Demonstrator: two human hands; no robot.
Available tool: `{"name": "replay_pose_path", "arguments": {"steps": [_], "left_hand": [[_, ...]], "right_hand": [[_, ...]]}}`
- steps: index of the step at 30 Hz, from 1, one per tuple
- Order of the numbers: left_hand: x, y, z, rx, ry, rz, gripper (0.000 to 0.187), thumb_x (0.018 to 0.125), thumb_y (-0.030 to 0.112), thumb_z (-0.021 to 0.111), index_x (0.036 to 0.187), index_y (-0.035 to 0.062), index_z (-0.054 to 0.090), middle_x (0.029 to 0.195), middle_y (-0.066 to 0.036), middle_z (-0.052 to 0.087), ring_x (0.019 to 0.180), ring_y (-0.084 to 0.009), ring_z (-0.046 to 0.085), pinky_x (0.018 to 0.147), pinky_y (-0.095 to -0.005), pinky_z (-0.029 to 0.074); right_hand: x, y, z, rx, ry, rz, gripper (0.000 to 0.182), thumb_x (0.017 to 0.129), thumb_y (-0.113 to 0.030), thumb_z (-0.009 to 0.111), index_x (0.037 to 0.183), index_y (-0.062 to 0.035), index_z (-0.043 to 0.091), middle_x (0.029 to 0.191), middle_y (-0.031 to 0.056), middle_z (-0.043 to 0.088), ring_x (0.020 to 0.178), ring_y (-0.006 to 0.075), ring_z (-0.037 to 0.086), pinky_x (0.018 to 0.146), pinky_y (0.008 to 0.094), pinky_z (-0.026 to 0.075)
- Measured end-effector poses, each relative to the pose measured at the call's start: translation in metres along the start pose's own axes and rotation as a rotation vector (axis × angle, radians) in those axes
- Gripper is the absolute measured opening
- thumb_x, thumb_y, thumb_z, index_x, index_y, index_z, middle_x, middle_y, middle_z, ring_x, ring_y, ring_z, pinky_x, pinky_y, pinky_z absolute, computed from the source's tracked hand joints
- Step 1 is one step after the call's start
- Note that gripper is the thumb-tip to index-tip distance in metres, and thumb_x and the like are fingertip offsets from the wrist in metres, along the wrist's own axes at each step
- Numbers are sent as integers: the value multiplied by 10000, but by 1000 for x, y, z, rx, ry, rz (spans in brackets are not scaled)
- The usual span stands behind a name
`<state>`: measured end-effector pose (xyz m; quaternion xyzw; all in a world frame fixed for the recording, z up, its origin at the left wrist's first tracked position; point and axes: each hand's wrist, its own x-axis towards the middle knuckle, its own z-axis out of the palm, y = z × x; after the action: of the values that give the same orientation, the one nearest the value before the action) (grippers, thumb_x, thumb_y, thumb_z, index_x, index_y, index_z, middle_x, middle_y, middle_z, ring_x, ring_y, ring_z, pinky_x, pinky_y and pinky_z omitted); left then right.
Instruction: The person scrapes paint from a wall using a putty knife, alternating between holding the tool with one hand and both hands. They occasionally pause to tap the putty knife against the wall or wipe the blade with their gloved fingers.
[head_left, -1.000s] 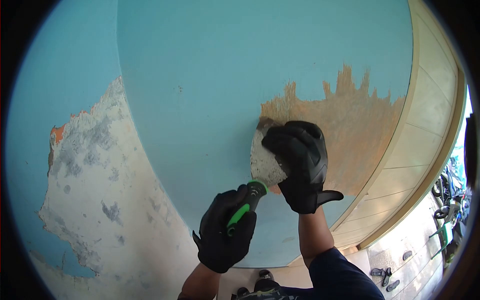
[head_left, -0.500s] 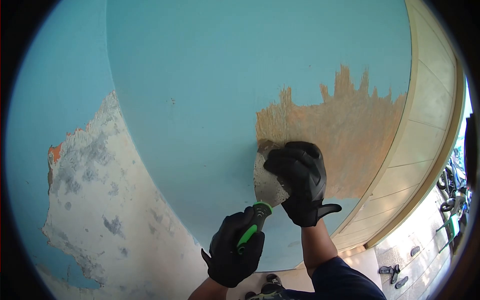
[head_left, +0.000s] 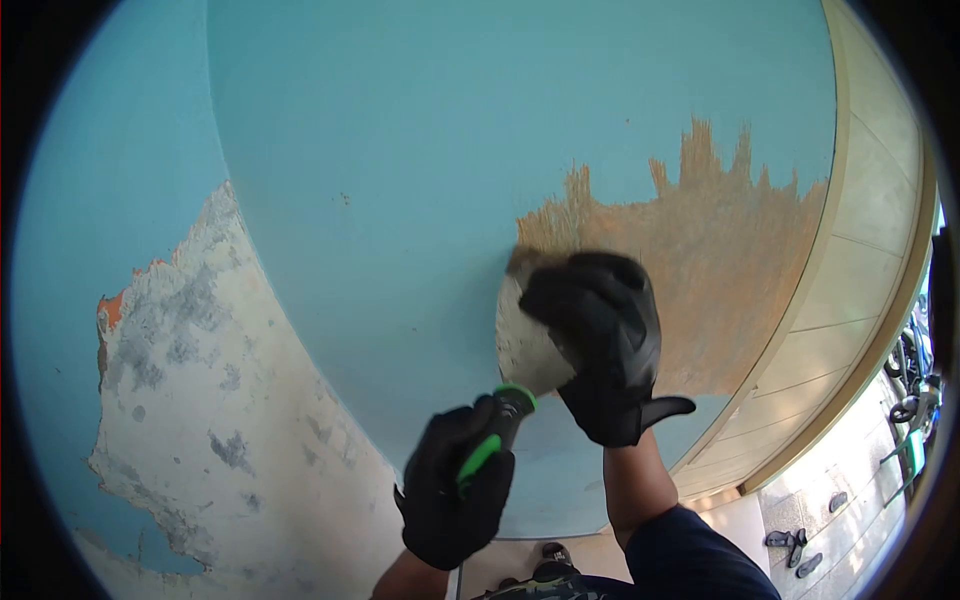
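Note:
My left hand [head_left: 458, 484], in a black glove, is wrapped round the black and green handle of a scraper [head_left: 527, 345]. The wide metal blade points up, with grey-white residue on it, by the lower left edge of the brown patch [head_left: 700, 270] on the blue wall [head_left: 400, 120]. My right hand [head_left: 600, 345], also black-gloved, is beside the blade with its fingers curled over the blade's right side. A dark edge shows at the blade's top; what the right fingers hold there, if anything, is hidden.
At the left is a bare white and grey patch [head_left: 270, 430] with ragged edges. Cream panels [head_left: 850, 300] run down the right side. Several sandals [head_left: 808, 565] lie on the paving at the lower right, with motorbikes [head_left: 905, 408] beyond.
Both hands and the scraper have shifted slightly up, the left hand and handle also to the left. The view has shifted a little too.

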<state>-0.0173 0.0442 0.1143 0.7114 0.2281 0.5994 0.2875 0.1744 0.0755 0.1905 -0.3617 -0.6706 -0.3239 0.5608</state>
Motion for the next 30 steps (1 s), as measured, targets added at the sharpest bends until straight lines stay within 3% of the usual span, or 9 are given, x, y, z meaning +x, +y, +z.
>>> {"name": "replay_pose_path", "arguments": {"steps": [5,6,9,11,17,19,23,25,30], "left_hand": [[6,0,0,98,-7,124,426,845,-28,699,1256,-13,587,1089,-157,635,921,-222,650,787,-330,519],[9,4,-3,-26,8,-81,424,843,-51,685,1254,-15,586,1101,-152,637,933,-215,649,795,-324,517],[15,12,-8,-77,-8,-87,435,849,-51,681,1271,-20,578,1109,-141,637,939,-195,645,785,-310,515],[0,-6,0,-9,-9,31,427,854,-47,677,1270,-23,580,1105,-137,638,939,-177,637,779,-301,512],[8,7,-13,-172,-14,-158,394,885,-27,667,1268,-23,575,1147,-145,641,998,-186,640,846,-313,518],[6,12,-12,-177,-25,-212,392,889,-33,657,1271,-25,572,1152,-142,637,994,-185,636,847,-315,517],[-3,-5,-14,-80,-59,-91,383,889,-44,646,1264,-35,571,1136,-140,636,946,-184,639,813,-304,519],[-1,1,-15,-184,-8,-178,380,878,-45,654,1250,-42,580,1117,-156,642,952,-204,652,819,-311,522],[-6,-4,-10,-101,-39,-141,368,866,-32,662,1226,-45,588,1106,-191,658,946,-241,677,822,-325,536]], "right_hand": [[1,6,2,1,11,-6,350,662,-57,772,997,-141,710,1070,41,684,1061,318,598,859,430,508],[6,5,2,4,44,-54,357,659,-57,776,999,-140,709,1071,41,682,1064,317,597,862,431,508],[12,1,3,52,66,-39,367,652,-56,785,1000,-144,709,1071,36,684,1063,315,596,862,432,509],[-4,-2,0,3,41,-12,377,645,-60,793,1002,-146,708,1072,37,685,1065,317,594,862,432,509],[11,-2,3,27,56,-23,383,622,-96,813,989,-156,720,1073,28,692,1059,317,599,876,436,511],[6,-8,3,39,68,3,301,630,-100,757,930,-103,732,1009,58,706,1052,328,606,884,436,506],[3,-6,1,-7,-9,20,377,622,-95,804,987,-139,720,1070,42,690,1059,319,597,860,433,498],[2,-9,2,-15,-24,12,378,623,-93,804,989,-144,723,1072,36,692,1061,316,596,863,432,499],[-6,-9,2,-49,-65,52,384,625,-78,796,995,-149,722,1071,33,695,1053,309,596,866,426,498]]}}
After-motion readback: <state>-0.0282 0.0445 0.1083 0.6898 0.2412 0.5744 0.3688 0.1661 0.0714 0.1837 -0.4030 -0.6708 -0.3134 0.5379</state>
